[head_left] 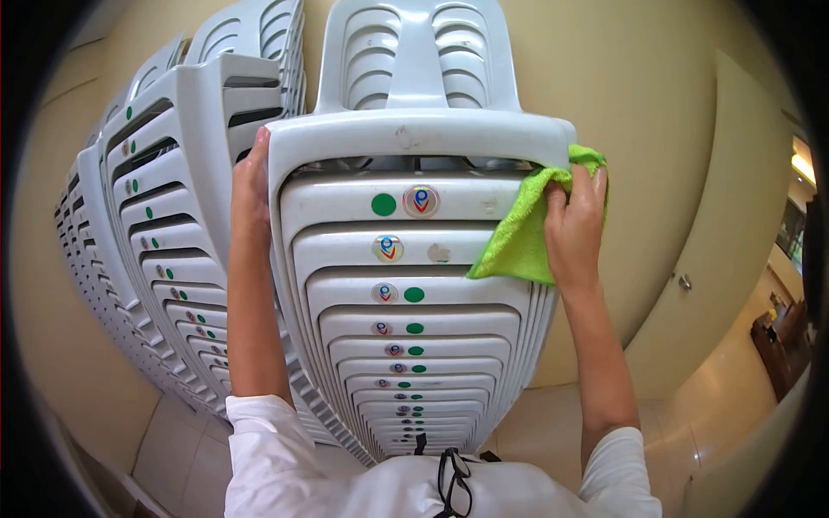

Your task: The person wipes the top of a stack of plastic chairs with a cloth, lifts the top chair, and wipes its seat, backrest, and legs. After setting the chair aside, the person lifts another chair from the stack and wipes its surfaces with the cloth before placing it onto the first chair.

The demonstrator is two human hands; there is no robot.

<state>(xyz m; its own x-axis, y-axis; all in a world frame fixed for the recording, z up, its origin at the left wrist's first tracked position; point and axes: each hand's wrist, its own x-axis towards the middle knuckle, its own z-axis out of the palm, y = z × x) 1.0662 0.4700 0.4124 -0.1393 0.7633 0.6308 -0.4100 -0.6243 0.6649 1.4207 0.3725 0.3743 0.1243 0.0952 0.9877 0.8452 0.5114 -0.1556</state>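
Observation:
A tall stack of white plastic chairs (406,131) stands right in front of me, with green dots and round logo stickers on the seat fronts. My left hand (252,177) rests against the left side of the top chair, its thumb pointing up and the other fingers mostly hidden behind the edge. In my right hand (577,216) is a bright green cloth (518,237), bunched at the top right corner of the top chair. The cloth's lower corner hangs over the seat fronts below.
More stacked white chairs (203,112) stand close on the left. A beige wall (604,69) rises behind. On the right are a door (691,233) with a metal knob (685,282) and a dark wooden piece of furniture (781,345). Eyeglasses (455,483) hang at my chest.

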